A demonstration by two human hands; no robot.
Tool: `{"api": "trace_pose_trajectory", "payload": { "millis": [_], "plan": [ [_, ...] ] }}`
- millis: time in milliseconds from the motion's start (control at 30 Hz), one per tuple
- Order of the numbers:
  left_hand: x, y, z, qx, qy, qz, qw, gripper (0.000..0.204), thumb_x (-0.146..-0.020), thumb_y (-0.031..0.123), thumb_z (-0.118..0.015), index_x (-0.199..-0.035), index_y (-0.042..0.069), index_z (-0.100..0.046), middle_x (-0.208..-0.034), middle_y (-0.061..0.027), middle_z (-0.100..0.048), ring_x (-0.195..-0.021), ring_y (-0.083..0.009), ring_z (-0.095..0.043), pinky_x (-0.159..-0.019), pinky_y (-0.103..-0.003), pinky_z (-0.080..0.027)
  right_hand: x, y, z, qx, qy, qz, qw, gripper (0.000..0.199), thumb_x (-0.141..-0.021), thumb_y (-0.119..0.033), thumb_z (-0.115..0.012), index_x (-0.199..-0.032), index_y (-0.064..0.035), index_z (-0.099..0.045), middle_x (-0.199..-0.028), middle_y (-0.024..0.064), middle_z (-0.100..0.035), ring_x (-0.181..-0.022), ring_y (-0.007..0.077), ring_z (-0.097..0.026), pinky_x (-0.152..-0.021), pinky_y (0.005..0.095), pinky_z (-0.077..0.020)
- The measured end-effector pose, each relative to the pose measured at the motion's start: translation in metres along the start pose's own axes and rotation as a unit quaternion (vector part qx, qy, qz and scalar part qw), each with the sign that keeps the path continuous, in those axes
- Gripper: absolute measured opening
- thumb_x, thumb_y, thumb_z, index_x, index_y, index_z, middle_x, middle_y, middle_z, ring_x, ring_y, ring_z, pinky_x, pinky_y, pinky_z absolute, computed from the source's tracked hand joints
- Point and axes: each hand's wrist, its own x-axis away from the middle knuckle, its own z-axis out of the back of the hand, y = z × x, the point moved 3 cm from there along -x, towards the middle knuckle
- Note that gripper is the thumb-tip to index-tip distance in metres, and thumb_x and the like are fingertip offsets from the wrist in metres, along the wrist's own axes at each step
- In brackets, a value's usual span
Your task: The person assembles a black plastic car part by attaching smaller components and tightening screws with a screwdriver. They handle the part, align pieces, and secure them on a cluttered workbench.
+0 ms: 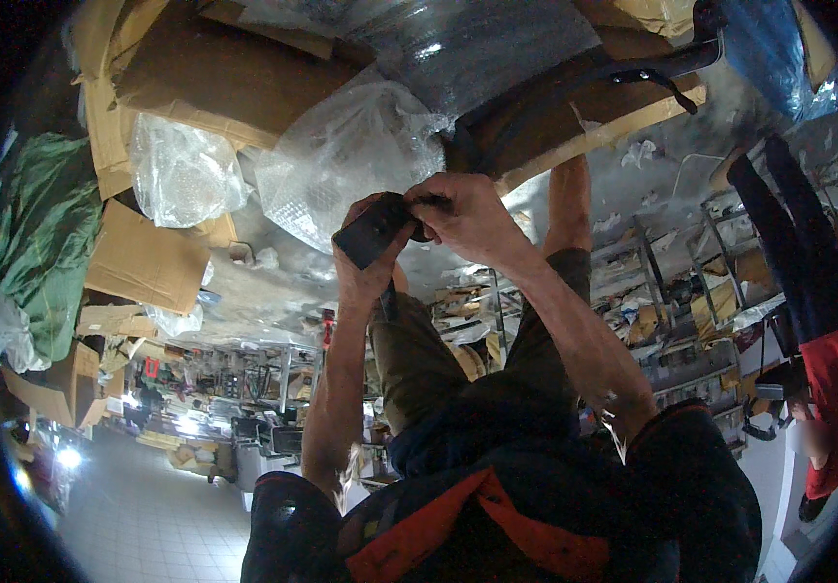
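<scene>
In front of me my left hand [368, 275] is closed round a black object [368, 236] with a flat, squared face and a darker, rounded end. My right hand [468, 216] is also closed, its fingers pinched at that rounded end. What kind of thing it is I cannot make out, and the fingers hide part of it. A thin dark strip [389, 303] hangs below my left hand. Just beyond both hands lies crumpled clear bubble wrap [351, 155].
Cardboard boxes [234, 78] and a smaller bubble-wrap bundle [186, 170] lie beyond my hands. A curved black part [574, 92] rests on cardboard. Green sheeting [42, 233] is at left. Metal racks [652, 262] stand at right, near a person in red [837, 398].
</scene>
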Motion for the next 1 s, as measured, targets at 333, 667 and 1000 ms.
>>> {"api": "trace_pose_trajectory", "payload": {
  "millis": [333,667,1000],
  "plan": [
    [-0.001,-0.004,0.0,-0.012,0.002,-0.008,1.0,0.042,-0.081,0.006,-0.081,-0.119,0.0,-0.063,-0.107,-0.0094,-0.072,-0.095,-0.0147,-0.069,-0.084,-0.029,-0.055,0.002,-0.014,0.005,0.076,0.05,0.048,0.995,0.009,-0.086,-0.001,-0.072,-0.087,0.0055,-0.066,-0.074,0.0112,-0.068,-0.063,0.0117,-0.065,-0.055,0.0287,-0.0499],
    [-0.004,-0.008,0.001,-0.01,-0.026,0.0,1.0,0.041,-0.082,0.009,-0.08,-0.118,0.001,-0.062,-0.108,-0.0088,-0.071,-0.097,-0.015,-0.068,-0.085,-0.03,-0.054,-0.003,-0.015,0.007,0.013,0.03,-0.004,0.999,0.006,-0.086,0.002,-0.071,-0.09,0.0055,-0.068,-0.071,0.0096,-0.067,-0.059,0.0124,-0.065,-0.055,0.0282,-0.0541],
    [-0.004,-0.008,0.003,0.017,-0.04,0.001,0.999,0.045,-0.083,0.01,-0.081,-0.12,0.001,-0.059,-0.11,-0.0088,-0.071,-0.099,-0.0141,-0.067,-0.088,-0.03,-0.053,-0.014,-0.012,0.015,0.062,-0.055,-0.015,0.996,0.011,-0.084,0.005,-0.067,-0.094,0.0057,-0.07,-0.078,0.0126,-0.07,-0.072,0.0161,-0.07,-0.063,0.0308,-0.0561]
  ]
}}
